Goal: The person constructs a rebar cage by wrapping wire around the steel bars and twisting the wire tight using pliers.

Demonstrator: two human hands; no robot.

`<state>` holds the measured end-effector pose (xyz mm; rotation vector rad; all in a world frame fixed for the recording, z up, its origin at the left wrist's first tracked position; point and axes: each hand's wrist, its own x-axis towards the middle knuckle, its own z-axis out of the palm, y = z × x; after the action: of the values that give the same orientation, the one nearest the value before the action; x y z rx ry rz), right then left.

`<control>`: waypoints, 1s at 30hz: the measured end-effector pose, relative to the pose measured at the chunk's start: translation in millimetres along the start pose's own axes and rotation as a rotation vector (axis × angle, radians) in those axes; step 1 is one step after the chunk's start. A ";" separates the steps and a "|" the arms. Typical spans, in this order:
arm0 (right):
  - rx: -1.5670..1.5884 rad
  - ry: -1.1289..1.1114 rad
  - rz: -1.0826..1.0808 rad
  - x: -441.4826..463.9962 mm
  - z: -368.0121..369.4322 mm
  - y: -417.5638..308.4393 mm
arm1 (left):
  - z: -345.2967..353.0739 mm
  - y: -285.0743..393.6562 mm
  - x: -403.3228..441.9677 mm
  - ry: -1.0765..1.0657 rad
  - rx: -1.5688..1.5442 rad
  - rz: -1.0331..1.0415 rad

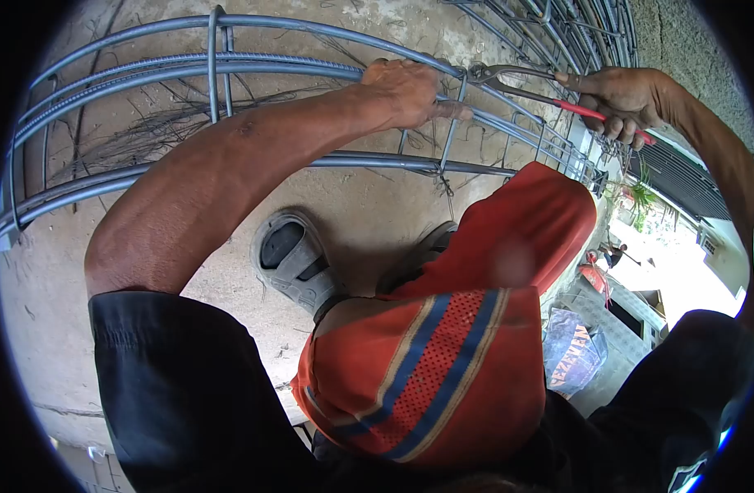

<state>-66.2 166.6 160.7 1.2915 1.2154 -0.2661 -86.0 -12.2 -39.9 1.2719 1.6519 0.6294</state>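
A long cage of steel rebar [286, 70], with stirrups tied across its bars, runs along the far side in front of me. My left hand [401, 90] is closed over the cage's upper bars, thumb pointing right; part of its grip is hidden behind the hand. My right hand [623, 100] holds tying pincers [521, 85] by their spread handles, one with a red grip. The pincers' jaws meet the top bar beside a stirrup [454, 123], just right of my left hand. Whether wire sits in the jaws is too small to tell.
Loose tie wire [159, 135] lies behind and under the cage. More rebar [558, 33] is stacked at the upper right by a rough wall [697, 49]. A printed sack [572, 349] lies at the right. My sandalled foot [299, 255] rests on the concrete floor [204, 246].
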 end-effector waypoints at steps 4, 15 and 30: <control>-0.541 0.400 -0.250 -30.1 25.0 -4.2 | 10.1 -9.7 9.5 0.182 0.009 0.061; -1.702 1.437 -0.476 -3.3 44.6 39.9 | 0.4 2.0 -2.6 0.076 0.001 0.001; -0.871 0.608 -0.565 -38.8 24.9 1.4 | 9.9 -5.8 5.5 0.158 -0.004 0.062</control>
<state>-68.0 129.0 187.4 0.2371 1.9119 0.2736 -80.0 -10.3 -51.0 1.3023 1.7430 0.7882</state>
